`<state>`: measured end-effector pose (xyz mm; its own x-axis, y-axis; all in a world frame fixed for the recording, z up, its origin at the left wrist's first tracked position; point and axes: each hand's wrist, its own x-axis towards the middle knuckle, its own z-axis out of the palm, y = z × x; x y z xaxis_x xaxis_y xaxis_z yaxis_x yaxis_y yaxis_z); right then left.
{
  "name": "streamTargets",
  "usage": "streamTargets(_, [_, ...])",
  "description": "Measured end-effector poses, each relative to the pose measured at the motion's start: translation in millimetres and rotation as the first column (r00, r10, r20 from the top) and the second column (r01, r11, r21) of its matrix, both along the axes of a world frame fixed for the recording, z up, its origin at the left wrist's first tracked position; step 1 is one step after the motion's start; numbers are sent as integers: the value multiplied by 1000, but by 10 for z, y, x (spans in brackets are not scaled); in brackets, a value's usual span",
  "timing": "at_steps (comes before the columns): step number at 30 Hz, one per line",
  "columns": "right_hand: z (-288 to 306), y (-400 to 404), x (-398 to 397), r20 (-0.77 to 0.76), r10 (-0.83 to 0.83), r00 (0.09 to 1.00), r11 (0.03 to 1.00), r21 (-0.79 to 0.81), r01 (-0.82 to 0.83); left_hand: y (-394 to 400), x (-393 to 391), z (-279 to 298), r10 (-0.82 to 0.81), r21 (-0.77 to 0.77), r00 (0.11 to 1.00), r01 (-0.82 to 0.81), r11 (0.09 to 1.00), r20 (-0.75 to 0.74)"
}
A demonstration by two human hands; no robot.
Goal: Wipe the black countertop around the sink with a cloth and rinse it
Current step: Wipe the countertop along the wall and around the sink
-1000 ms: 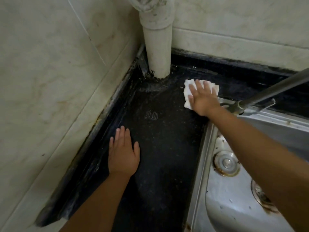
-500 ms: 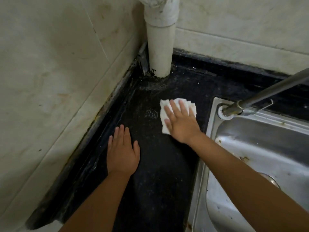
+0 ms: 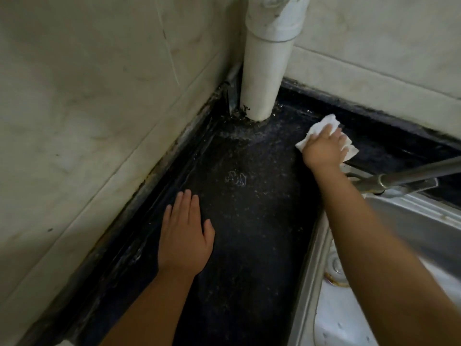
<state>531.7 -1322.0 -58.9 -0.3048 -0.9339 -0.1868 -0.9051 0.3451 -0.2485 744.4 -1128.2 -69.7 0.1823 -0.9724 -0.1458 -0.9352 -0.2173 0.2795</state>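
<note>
The black speckled countertop (image 3: 252,221) runs from the wall corner down to the steel sink (image 3: 409,228) on the right. My right hand (image 3: 324,148) presses a white cloth (image 3: 321,128) flat on the counter behind the sink's far left corner, fingers stretched over it. Most of the cloth is hidden under the hand. My left hand (image 3: 184,236) rests palm down on the counter near the left wall, fingers straight, holding nothing. A small wet smear (image 3: 235,178) shows in the middle of the counter.
A thick white pipe (image 3: 264,71) stands in the corner where the two tiled walls meet. The metal faucet (image 3: 409,177) reaches in from the right, just beyond my right forearm. A drain (image 3: 336,270) sits in the sink basin.
My right hand has slid the cloth from the middle of the counter away and to the right, up behind the sink's corner. My left hand has stayed in place.
</note>
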Motion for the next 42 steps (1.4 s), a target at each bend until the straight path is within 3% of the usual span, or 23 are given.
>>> streamTargets(2, [-14,-112,119,-3,60,998,998,-14,-60,-5,3,12,-7,17,1000,7,1000,9])
streamTargets(5, [-37,-128,450,6,303,953,953,15,-303,-11,2,26,-1,30,1000,1,1000,-2])
streamTargets(10, [-31,422,635,-26,645,764,763,75,-642,-22,-7,63,9,73,1000,-10,997,19])
streamTargets(13, [-76,1030,432,-108,742,662,665,-5,-747,-30,-15,73,14,73,1000,-15,997,24])
streamTargets(16, [-153,1266,106,-99,720,687,693,41,-720,-37,-17,66,5,72,1000,-6,997,13])
streamTargets(19, [-92,947,30,-113,601,792,792,-49,-608,-26,3,46,4,55,1000,-5,998,11])
streamTargets(22, [-48,368,140,4,375,927,926,-42,-374,4,7,43,16,19,999,-16,1000,-28])
streamTargets(25, [-19,28,304,118,268,956,959,-121,-254,-9,-6,31,21,-3,999,-21,1000,-46])
streamTargets(27, [-27,53,430,157,381,911,922,-130,-364,-14,-7,33,18,-3,999,-18,1000,-40])
streamTargets(30, [15,361,579,226,624,748,781,-170,-601,-16,-9,37,14,10,999,-14,1000,-33])
streamTargets(33, [133,647,487,417,691,591,710,-238,-663,-16,-4,39,15,14,1000,-15,1000,-25])
streamTargets(35, [269,701,353,450,677,582,734,-363,-574,-21,2,42,19,15,999,-19,1000,-29])
streamTargets(37, [328,584,246,366,687,627,723,-425,-545,-19,3,39,14,15,1000,-14,1000,-14])
streamTargets(42, [300,167,496,229,775,589,631,-227,-742,-9,11,10,11,-25,1000,-12,1000,-29])
